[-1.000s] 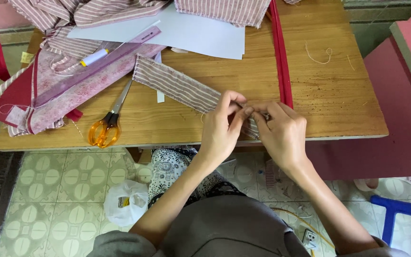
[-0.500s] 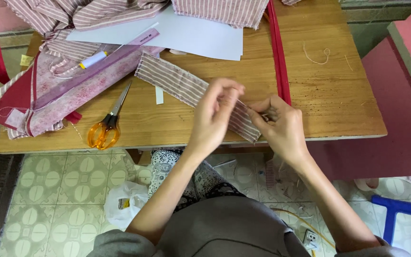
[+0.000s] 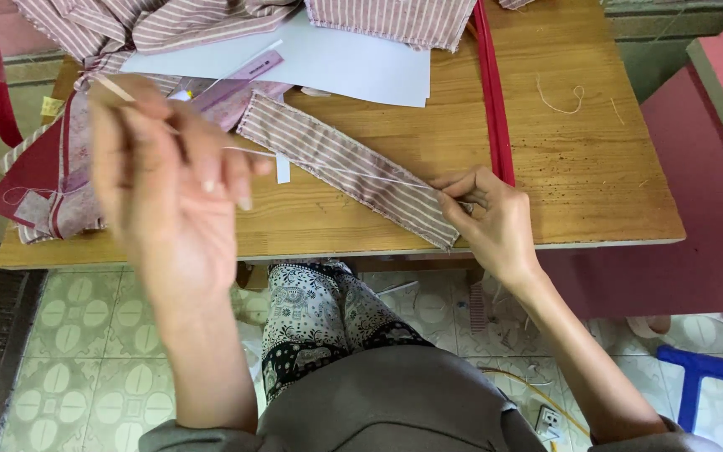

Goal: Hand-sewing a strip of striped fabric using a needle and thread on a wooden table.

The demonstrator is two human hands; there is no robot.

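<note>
A long pink-and-white striped fabric strip lies slantwise on the wooden table. My right hand pinches its near end at the table's front edge. My left hand is raised high to the left, fingers closed on a thin white thread that runs taut from the strip's near end up to the hand. A needle cannot be made out in the blurred fingers.
White paper sheets and more striped fabric lie at the table's back. A red strap runs down the table right of the strip. A clear pink ruler and dark red cloth lie left. A pink bench stands right.
My left hand has left the strip's near end and swept up and to the left, drawing the thread out long. My right hand stays pinching the strip. The scissors are now hidden behind the left hand.
</note>
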